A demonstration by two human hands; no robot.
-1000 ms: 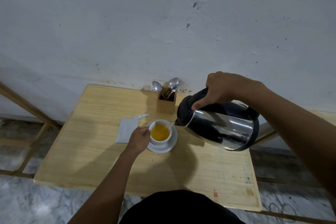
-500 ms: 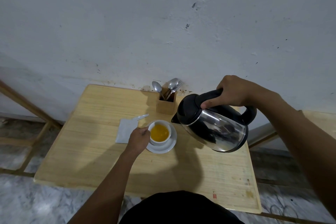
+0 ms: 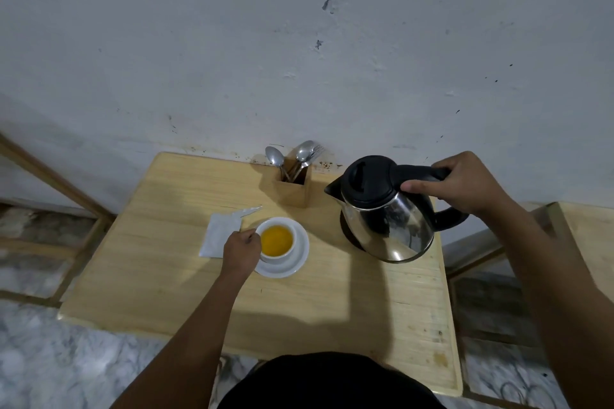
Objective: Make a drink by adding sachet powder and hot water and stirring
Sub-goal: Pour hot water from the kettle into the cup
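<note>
Surface: one pale wooden table (image 3: 332, 302), grain running side to side, its far edge against a grey-white painted wall (image 3: 299, 43) marked with small dark specks and stains along the join; marbled stone floor (image 3: 50, 359) below, a wooden frame (image 3: 56, 183) at the left, a second wooden surface (image 3: 588, 236) at the right edge. Contents: one white cup (image 3: 277, 240) holding orange-yellow liquid, standing on one white saucer (image 3: 299, 259) near the table's middle; one white sachet (image 3: 221, 237), torn open, lying flat just left of the saucer; one steel kettle (image 3: 387, 219) with black lid and handle, tilted, spout toward the cup but well apart from it, over the table's right side, whether lifted or resting cannot be told; one square wooden holder (image 3: 294, 188) by the wall holding two spoons (image 3: 274, 156) and at least one fork (image 3: 317, 151). Hands: left hand (image 3: 241, 251) beside the cup, fingers curled at its rim and handle side, exact hold hidden; right hand (image 3: 461, 181) wrapped closed around the kettle handle. Dark clothing (image 3: 327, 382) at the bottom edge. Writing or brands: none legible.
</note>
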